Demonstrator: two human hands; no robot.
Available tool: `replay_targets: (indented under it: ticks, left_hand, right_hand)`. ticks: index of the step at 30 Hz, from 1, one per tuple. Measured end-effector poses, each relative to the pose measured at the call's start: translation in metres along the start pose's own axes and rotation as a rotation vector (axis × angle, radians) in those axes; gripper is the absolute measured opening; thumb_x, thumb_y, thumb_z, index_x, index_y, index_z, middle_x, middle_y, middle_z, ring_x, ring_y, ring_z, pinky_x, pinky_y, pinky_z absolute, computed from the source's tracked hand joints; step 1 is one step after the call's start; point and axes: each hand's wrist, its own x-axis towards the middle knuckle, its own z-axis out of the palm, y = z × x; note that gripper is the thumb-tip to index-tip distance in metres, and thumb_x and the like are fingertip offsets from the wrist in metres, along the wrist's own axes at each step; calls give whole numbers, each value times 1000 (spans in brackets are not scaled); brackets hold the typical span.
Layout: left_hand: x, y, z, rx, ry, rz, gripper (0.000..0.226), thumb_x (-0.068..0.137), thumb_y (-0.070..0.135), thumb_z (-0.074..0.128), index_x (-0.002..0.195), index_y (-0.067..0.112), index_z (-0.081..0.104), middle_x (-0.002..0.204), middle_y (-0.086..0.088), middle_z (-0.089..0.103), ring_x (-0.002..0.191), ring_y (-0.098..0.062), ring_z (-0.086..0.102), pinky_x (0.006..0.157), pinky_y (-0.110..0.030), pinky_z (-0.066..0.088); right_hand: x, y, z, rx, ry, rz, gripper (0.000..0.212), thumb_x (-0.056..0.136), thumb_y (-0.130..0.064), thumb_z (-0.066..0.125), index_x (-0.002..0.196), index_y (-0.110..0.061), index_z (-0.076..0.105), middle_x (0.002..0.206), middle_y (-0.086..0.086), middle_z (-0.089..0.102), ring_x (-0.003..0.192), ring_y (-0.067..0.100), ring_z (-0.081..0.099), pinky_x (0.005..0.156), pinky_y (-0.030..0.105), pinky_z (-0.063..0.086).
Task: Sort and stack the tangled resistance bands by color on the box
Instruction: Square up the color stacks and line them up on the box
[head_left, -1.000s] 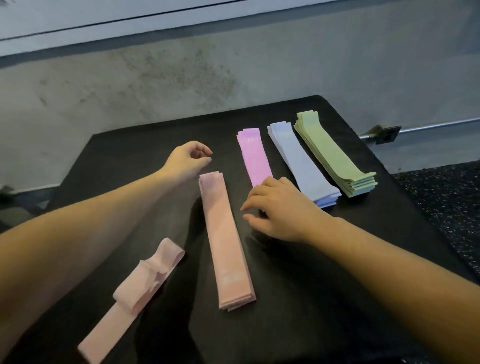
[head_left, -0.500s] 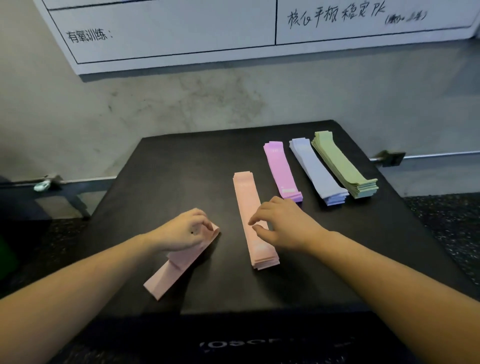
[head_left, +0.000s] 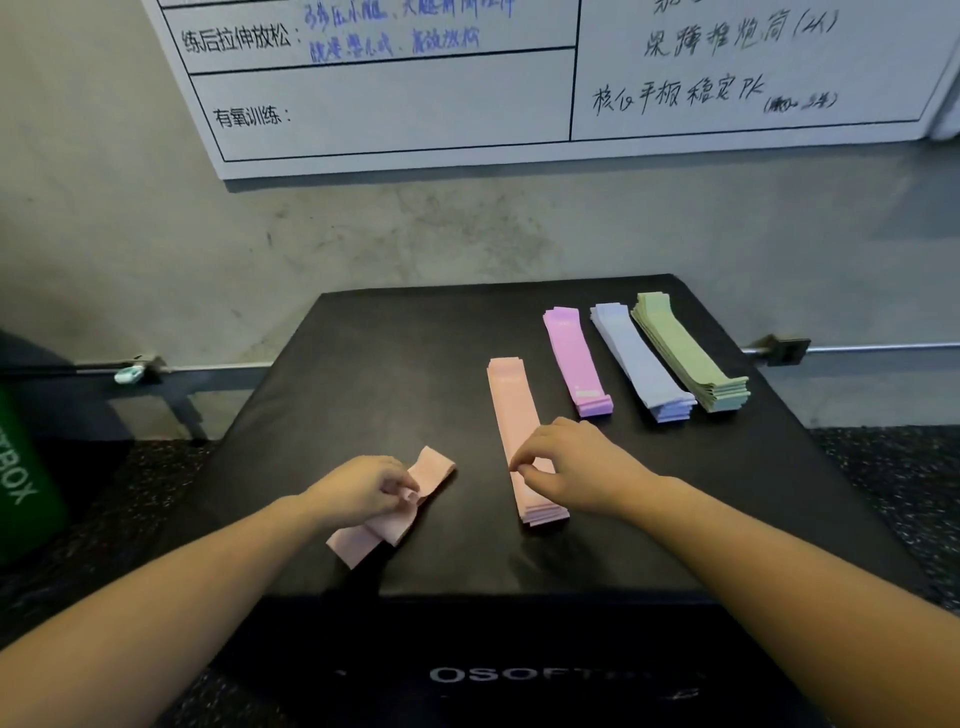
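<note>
- Bare grey concrete wall and a white whiteboard (head_left: 395, 98) with handwritten notes back a black padded box (head_left: 395, 364), whose matte top carries all the bands.
- Near the front left of the box lies a loose pale-pink flat elastic resistance band (head_left: 434, 467), folded over on itself and slanted; it looks like the last one unsorted.
- Over its middle, the left hand (head_left: 363, 491) has its fingers curled, pinching the fold, probably to lift and straighten the band.
- Just to the right stands a neat stack of pale-pink bands (head_left: 511, 405), long and narrow, its layered edges showing at the near end.
- On that stack's near half sits the right hand (head_left: 571, 467), fingers bent with thumb and forefinger nipping the top layer, apparently steadying the stack for the next band.
- Further right, 3 more stacks lie parallel and close together: a bright pink-purple stack (head_left: 574, 358), a lavender-blue stack (head_left: 641, 364) and a sage-green stack (head_left: 685, 353), the thickest of the 4.
- Every band looks thin, smooth and rubbery, so a stack could easily slide out of line when touched.
- By my judgement the sorting is nearly finished, with 1 band left to flatten and lay on its matching pile.
- Beyond the box, a green container (head_left: 21, 488) stands at far left on speckled dark flooring (head_left: 893, 467).
</note>
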Motion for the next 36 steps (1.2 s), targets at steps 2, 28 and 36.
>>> replay_targets:
  ticks: [2, 28, 36]
  left_hand:
    - [-8, 4, -2, -35, 98, -29, 17, 98, 29, 62, 106, 23, 76, 104, 6, 72, 99, -12, 64, 87, -27, 47]
    - [-23, 136, -152, -703, 543, 148, 7, 100, 23, 62, 95, 26, 65, 93, -3, 64, 67, -23, 59, 49, -32, 56]
    - [39, 138, -160, -904, 627, 20, 13, 99, 14, 64, 89, 21, 67, 92, -5, 64, 73, -17, 61, 48, -25, 55]
  right_hand:
    - [-3, -5, 1, 43, 21, 0, 28, 100, -33, 52, 119, -31, 73, 123, -12, 69, 114, 11, 55, 102, 39, 45]
    - [-10, -52, -10, 1101, 115, 64, 26, 97, -32, 67, 121, -27, 62, 119, -6, 71, 111, 12, 67, 100, 33, 54]
    - [-23, -19, -3, 927, 130, 276, 29, 100, -29, 52, 129, -30, 47, 120, -8, 61, 102, 12, 62, 93, 35, 53]
